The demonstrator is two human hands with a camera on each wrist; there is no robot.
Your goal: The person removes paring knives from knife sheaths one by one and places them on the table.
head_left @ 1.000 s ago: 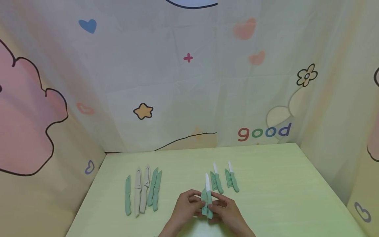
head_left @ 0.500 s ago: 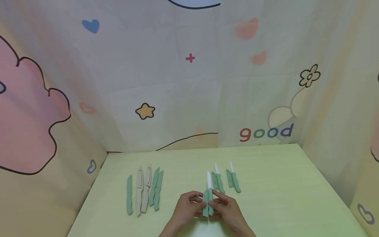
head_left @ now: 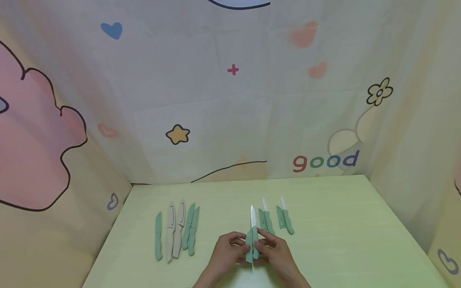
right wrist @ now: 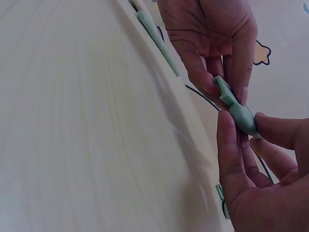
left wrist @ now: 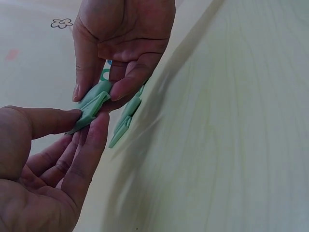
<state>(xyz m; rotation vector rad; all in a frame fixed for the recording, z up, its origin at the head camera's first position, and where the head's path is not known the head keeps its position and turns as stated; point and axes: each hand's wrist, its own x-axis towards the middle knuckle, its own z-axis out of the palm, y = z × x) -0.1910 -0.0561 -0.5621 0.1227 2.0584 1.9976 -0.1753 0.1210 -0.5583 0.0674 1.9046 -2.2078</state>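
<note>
A green-handled knife (head_left: 255,236), its white blade bare, is held up off the counter (head_left: 335,228), about midway between the left and right edges, tip toward the far edge. Its green sheath (head_left: 249,250) is close alongside the handle, on the side of the left edge, pointed end likewise toward the far edge; whether the two touch is hard to tell.

The left hand (head_left: 227,250) has a narrow grip, pinching the sheath between thumb and fingers. The right hand (head_left: 276,250) pinches the handle the same way, a fingertip near the blade's base. That closeness looks like the main danger: should the handle twist or slip, the finger could meet the edge. A light pinch might also let either piece drop to the counter. If the pieces were brought together askew, the point could miss the sheath and catch the left fingers.

Just beyond, toward the far right corner, lie two bare-bladed knives (head_left: 267,220) (head_left: 287,218), each with a sheath beside it; a careless forward sweep could brush the nearer blade. Toward the left edge, a lone green knife (head_left: 158,236), two beige knives (head_left: 171,236) and two green covered knives (head_left: 193,232) seem safely apart.
</note>
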